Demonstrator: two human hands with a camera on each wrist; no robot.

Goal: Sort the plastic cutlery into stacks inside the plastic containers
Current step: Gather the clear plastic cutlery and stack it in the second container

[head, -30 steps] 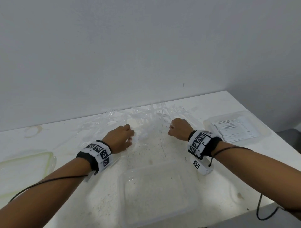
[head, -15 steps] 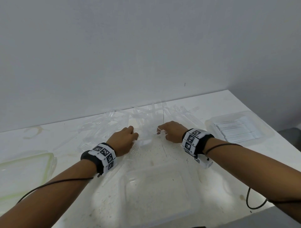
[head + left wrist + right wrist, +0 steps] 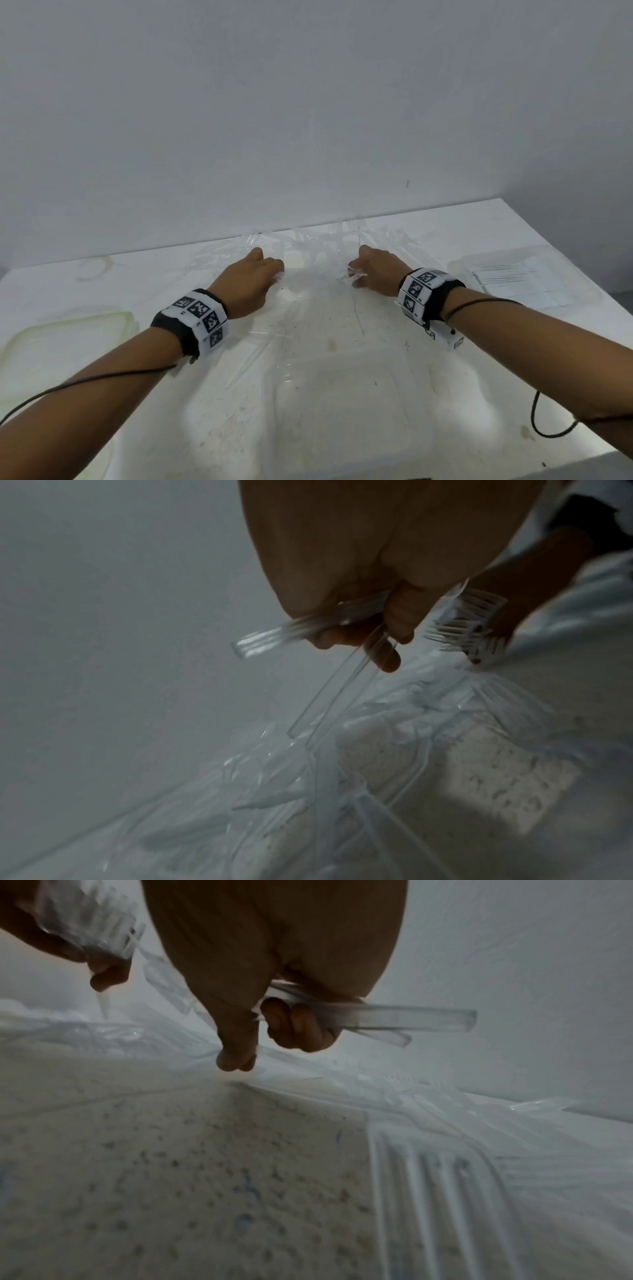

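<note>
At the bottom centre of the head view an empty clear plastic container [image 3: 346, 407] sits on the white desk [image 3: 513, 370]. At the left edge lies a green-rimmed container lid [image 3: 65, 332]; at the right, a clear container with stacked cutlery [image 3: 513, 277] inside. Mid-frame, the left hand [image 3: 248, 284] has its fingers curled round a bundle of clear fork handles [image 3: 294, 627], with another clear handle hanging down from its fingertips. The right hand [image 3: 376, 270] grips clear plastic cutlery handles [image 3: 387, 1018] in curled fingers, thumb and forefinger pinched together below. Beyond both hands, a loose pile of clear plastic cutlery [image 3: 322, 243] lies against the grey wall [image 3: 308, 102]
</note>
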